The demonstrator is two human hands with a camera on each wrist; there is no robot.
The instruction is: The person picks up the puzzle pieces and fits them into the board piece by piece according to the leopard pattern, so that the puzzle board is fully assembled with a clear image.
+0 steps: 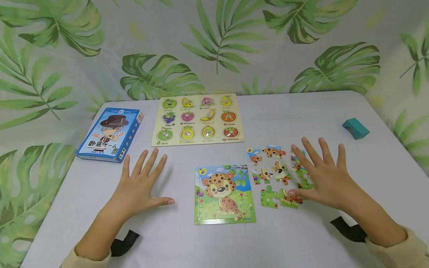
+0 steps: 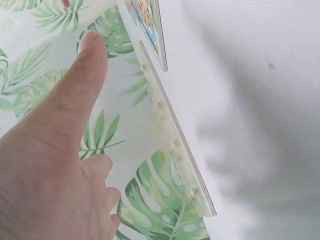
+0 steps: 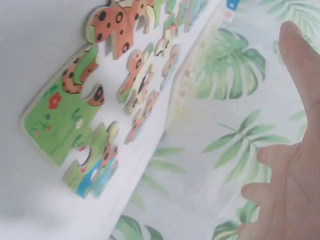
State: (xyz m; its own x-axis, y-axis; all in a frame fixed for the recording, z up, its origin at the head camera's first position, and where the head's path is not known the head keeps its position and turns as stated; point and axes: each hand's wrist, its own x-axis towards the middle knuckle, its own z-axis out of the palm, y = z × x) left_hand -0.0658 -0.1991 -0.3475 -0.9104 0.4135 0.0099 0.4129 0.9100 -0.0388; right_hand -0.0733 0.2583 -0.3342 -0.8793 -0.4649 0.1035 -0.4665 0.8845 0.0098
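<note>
Both hands hover with fingers spread and hold nothing. The left hand [image 1: 139,188] is left of a square leopard picture board [image 1: 225,195], its thumb pointing toward it. Over the right edge of a group of loose jigsaw pieces [image 1: 269,197] hangs the right hand [image 1: 326,182], hiding part of some pieces. In the right wrist view, the leopard-patterned pieces [image 3: 60,125] lie apart on the table, away from the right hand [image 3: 300,165]. The left wrist view has the left hand [image 2: 50,135] with its thumb extended, beside the edge of the fruit board [image 2: 175,135].
A wooden fruit peg board [image 1: 197,119] lies at the back middle of the white table [image 1: 167,245]. Left of it is a blue game box [image 1: 108,134] with a hat-wearing figure. A teal arched block [image 1: 356,128] sits at the far right. Leaf-patterned cloth [image 1: 221,44] hangs behind.
</note>
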